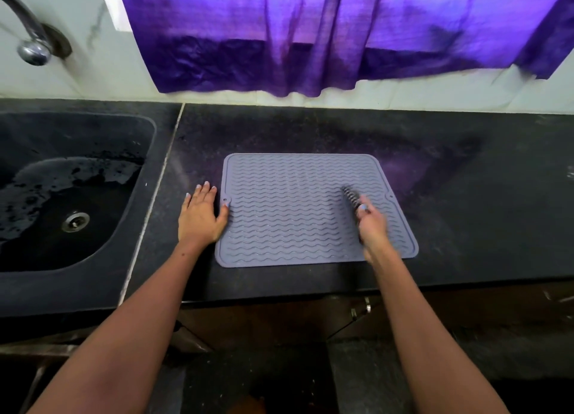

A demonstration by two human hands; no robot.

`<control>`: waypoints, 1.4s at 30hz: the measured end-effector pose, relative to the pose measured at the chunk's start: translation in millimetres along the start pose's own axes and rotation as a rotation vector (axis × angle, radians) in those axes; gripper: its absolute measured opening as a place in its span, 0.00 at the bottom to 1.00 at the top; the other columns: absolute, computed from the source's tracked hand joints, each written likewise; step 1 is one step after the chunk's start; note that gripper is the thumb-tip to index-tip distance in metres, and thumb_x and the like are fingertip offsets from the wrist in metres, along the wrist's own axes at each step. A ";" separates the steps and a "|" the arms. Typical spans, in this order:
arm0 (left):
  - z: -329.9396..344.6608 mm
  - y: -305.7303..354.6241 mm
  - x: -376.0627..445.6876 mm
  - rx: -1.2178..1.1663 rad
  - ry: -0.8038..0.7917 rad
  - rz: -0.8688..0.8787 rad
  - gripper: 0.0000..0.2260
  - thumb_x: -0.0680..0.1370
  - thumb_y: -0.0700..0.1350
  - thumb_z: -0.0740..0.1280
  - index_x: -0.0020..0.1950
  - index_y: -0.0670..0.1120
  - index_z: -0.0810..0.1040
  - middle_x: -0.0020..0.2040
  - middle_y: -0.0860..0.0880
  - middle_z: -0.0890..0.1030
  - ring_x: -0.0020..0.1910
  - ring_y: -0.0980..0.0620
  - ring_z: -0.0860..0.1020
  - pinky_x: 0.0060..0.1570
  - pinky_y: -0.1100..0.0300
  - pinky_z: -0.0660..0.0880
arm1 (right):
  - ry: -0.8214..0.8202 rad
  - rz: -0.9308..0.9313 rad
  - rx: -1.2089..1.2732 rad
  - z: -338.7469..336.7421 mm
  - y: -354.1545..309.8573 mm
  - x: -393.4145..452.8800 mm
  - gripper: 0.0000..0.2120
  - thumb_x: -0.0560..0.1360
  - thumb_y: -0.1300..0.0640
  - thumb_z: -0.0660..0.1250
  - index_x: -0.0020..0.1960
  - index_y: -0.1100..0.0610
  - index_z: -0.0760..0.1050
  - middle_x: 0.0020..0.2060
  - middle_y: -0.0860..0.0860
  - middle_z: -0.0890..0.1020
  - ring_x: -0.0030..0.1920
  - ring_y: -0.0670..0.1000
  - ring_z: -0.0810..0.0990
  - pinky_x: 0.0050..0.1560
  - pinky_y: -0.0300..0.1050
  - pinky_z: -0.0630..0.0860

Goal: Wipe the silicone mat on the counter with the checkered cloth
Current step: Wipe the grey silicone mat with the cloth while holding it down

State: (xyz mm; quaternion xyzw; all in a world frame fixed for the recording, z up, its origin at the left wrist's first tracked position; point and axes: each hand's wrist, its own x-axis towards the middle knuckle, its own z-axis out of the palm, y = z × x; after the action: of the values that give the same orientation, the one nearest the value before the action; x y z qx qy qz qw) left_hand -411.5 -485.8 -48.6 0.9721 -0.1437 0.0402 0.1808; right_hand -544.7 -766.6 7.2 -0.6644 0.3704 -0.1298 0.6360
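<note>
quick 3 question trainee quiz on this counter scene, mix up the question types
1. True or false: the left hand lies flat at the left edge of the silicone mat.
2. What does the right hand hold over the mat? A) a checkered cloth B) a dark bristled brush C) a sponge
3. Fill in: the sink lies to the ____ of the mat.

Key:
1. True: straight fingers rest on the counter, thumb touching the mat's edge.
2. B: the brush is blurred; no checkered cloth is in view.
3. Left.
</note>
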 end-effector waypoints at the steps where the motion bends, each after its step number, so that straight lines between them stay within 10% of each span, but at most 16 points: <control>1: -0.6 0.1 -0.8 -0.008 -0.002 0.002 0.30 0.78 0.58 0.50 0.73 0.41 0.64 0.75 0.43 0.61 0.76 0.46 0.56 0.75 0.51 0.49 | 0.063 0.030 0.178 3.8 -9.2 -0.5 0.20 0.82 0.60 0.52 0.74 0.54 0.62 0.71 0.51 0.67 0.69 0.52 0.69 0.70 0.47 0.65; 12: -1.0 0.1 -2.3 -0.045 0.031 -0.004 0.29 0.75 0.57 0.50 0.71 0.41 0.67 0.74 0.43 0.64 0.75 0.46 0.59 0.74 0.51 0.51 | -0.266 -0.511 -1.156 71.9 32.8 -24.1 0.29 0.81 0.50 0.49 0.77 0.56 0.40 0.76 0.55 0.39 0.77 0.54 0.40 0.75 0.47 0.39; 17: -0.8 2.5 -1.2 -0.045 0.050 -0.025 0.29 0.74 0.56 0.52 0.70 0.42 0.69 0.73 0.43 0.66 0.74 0.47 0.61 0.74 0.51 0.53 | -0.412 -0.459 -1.084 64.2 14.6 -15.7 0.27 0.81 0.55 0.52 0.77 0.54 0.46 0.77 0.52 0.43 0.77 0.52 0.44 0.76 0.47 0.43; 23: -2.8 2.1 -0.1 -0.048 0.025 -0.025 0.30 0.74 0.57 0.51 0.70 0.41 0.68 0.73 0.43 0.66 0.74 0.46 0.62 0.73 0.51 0.53 | -0.327 0.039 0.021 69.3 -33.9 -1.7 0.21 0.82 0.61 0.52 0.75 0.55 0.59 0.73 0.53 0.64 0.72 0.52 0.65 0.74 0.49 0.59; 32: 1.0 0.0 -0.6 -0.036 0.064 -0.024 0.28 0.75 0.55 0.51 0.70 0.42 0.68 0.73 0.44 0.66 0.74 0.47 0.61 0.74 0.52 0.52 | -0.381 -0.623 -1.152 124.0 25.7 -32.9 0.30 0.81 0.52 0.51 0.77 0.53 0.40 0.76 0.53 0.38 0.77 0.52 0.38 0.75 0.48 0.37; 39: -4.8 5.8 -1.1 0.036 -0.045 -0.045 0.27 0.78 0.54 0.46 0.76 0.44 0.57 0.77 0.43 0.53 0.77 0.47 0.49 0.74 0.52 0.45 | -0.517 -0.540 -1.094 121.6 11.1 -24.8 0.28 0.82 0.53 0.52 0.77 0.51 0.44 0.77 0.50 0.41 0.77 0.50 0.42 0.75 0.47 0.39; 42: -5.2 6.2 -2.5 0.078 -0.102 -0.037 0.25 0.82 0.52 0.47 0.77 0.45 0.52 0.78 0.43 0.49 0.77 0.47 0.46 0.74 0.52 0.42 | -0.554 -0.139 -0.343 120.4 -15.9 -18.5 0.21 0.82 0.59 0.52 0.75 0.53 0.59 0.75 0.51 0.59 0.74 0.52 0.59 0.75 0.50 0.54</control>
State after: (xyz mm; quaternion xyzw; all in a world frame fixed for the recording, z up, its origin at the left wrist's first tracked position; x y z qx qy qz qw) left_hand -415.9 -488.8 -42.0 0.9817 -0.1331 -0.0072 0.1361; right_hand -474.8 -665.6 8.7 -0.7956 0.1538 0.0770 0.5809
